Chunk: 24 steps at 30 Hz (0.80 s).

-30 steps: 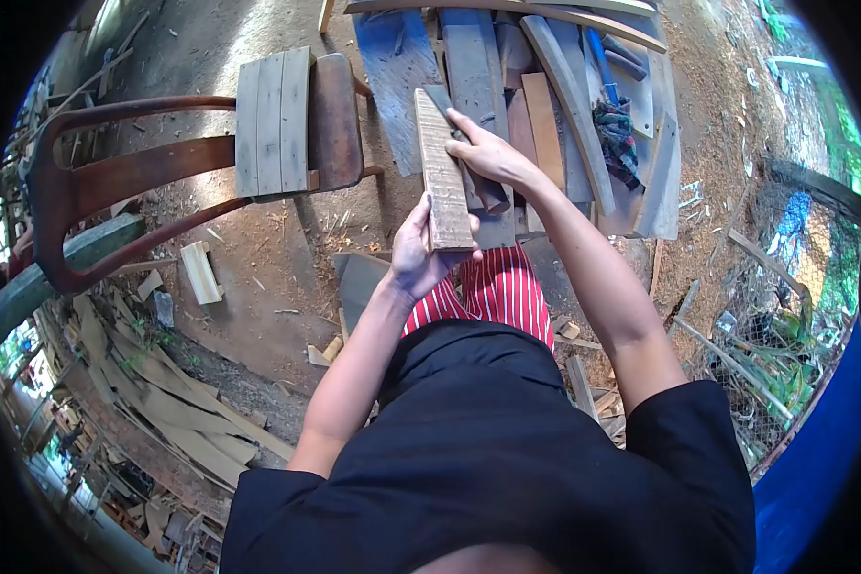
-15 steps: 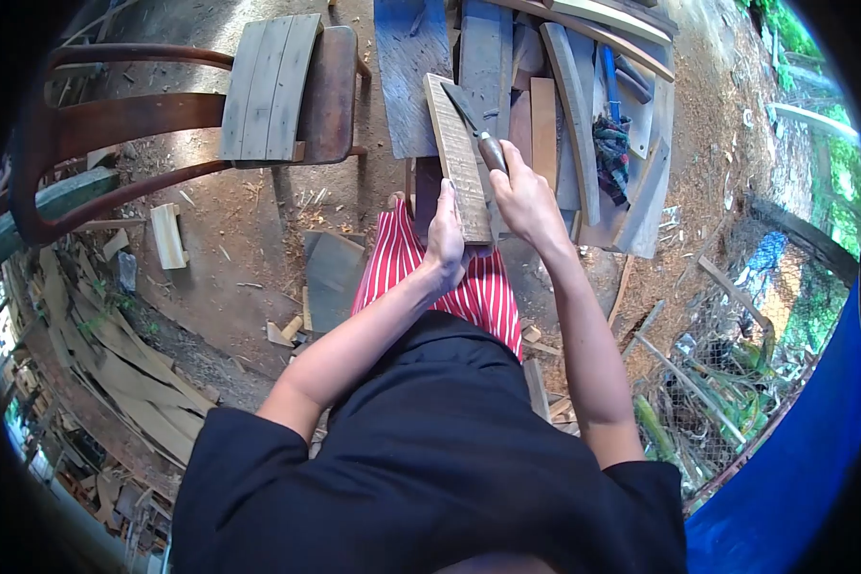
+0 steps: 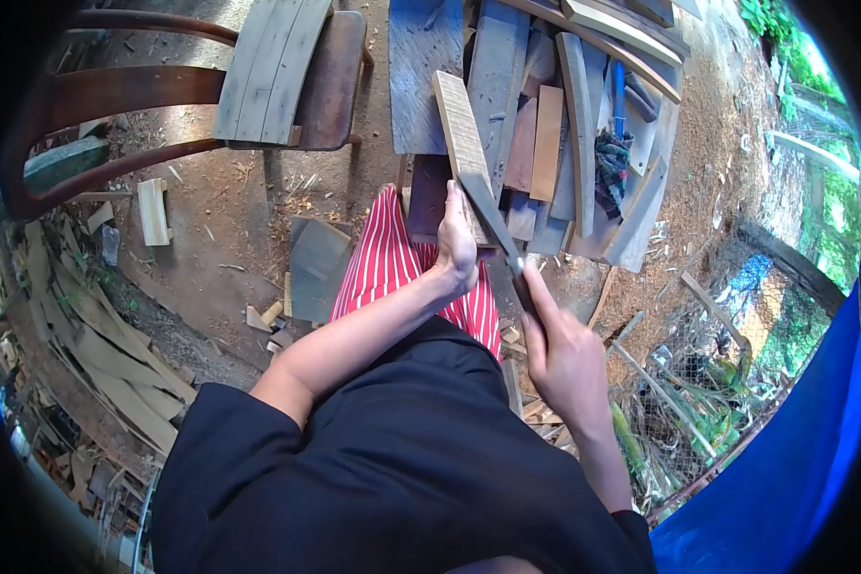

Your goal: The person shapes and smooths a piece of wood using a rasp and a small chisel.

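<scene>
A pale, rough-sawn wooden board (image 3: 461, 122) points away from my body, its far end over a worn bluish-grey plank (image 3: 419, 86). My left hand (image 3: 458, 241) grips the near part of the board along its left side, thumb pointing forward. In my right hand (image 3: 557, 344) is the dark handle of a long flat metal tool (image 3: 491, 212). The tool's blade lies slantwise across the board, its tip close to my left thumb. My right index finger stretches along the handle. The near end of the board is partly hidden by my left hand and the blade.
Wood pieces (image 3: 547, 143) and a checked cloth (image 3: 612, 172) lie on the work surface at the right. A brown chair (image 3: 335, 86) with a slatted panel (image 3: 270, 72) stands at the left. Offcuts (image 3: 153, 212) lie on the ground; a blue tarp (image 3: 765, 478) hangs at the lower right.
My right hand has moved back toward my body and slightly right, drawing the blade from the board's far end to its near part. My left hand still holds the board.
</scene>
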### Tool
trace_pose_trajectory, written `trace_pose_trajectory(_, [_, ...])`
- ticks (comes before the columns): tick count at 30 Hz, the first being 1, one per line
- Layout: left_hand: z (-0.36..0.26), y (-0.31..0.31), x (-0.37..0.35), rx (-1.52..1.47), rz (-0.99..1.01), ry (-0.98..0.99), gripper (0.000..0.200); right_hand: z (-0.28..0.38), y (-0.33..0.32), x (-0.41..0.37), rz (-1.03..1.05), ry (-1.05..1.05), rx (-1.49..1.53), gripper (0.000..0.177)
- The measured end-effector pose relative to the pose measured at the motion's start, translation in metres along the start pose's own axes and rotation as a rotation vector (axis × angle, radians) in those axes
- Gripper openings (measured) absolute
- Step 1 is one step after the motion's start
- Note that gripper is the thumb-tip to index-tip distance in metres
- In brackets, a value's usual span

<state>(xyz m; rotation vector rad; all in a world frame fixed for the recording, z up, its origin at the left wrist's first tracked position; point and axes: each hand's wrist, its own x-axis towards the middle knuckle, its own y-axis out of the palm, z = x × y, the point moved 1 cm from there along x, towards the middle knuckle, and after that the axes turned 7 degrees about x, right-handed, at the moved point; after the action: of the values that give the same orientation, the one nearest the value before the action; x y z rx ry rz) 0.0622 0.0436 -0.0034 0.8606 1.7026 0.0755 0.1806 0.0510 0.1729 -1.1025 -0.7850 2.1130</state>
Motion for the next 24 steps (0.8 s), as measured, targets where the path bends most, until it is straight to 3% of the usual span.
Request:
trace_pose_trajectory(3, [0.001, 0.006, -0.001, -0.087, 0.009, 0.057, 0.054, -0.008, 0.033, 0.068, -0.098, -0.031, -0.034, 0.054])
trace_pose_trajectory(6, [-0.008, 0.009, -0.005, -0.134, 0.063, 0.092, 0.054, -0.004, 0.041, 0.088, -0.138, -0.041, -0.125, 0.052])
trace_pose_trajectory(12, [-0.007, 0.003, -0.002, -0.046, 0.056, -0.002, 0.055, 0.018, -0.015, 0.017, 0.077, 0.061, -0.174, 0.049])
trace_pose_trajectory(18, [-0.021, 0.009, -0.015, -0.140, 0.089, 0.028, 0.056, 0.015, 0.027, 0.127, -0.052, -0.048, -0.328, 0.049])
trace_pose_trajectory(24, [-0.016, 0.018, -0.008, -0.223, 0.056, -0.040, 0.054, 0.030, -0.016, 0.050, 0.035, -0.033, -0.321, 0.051])
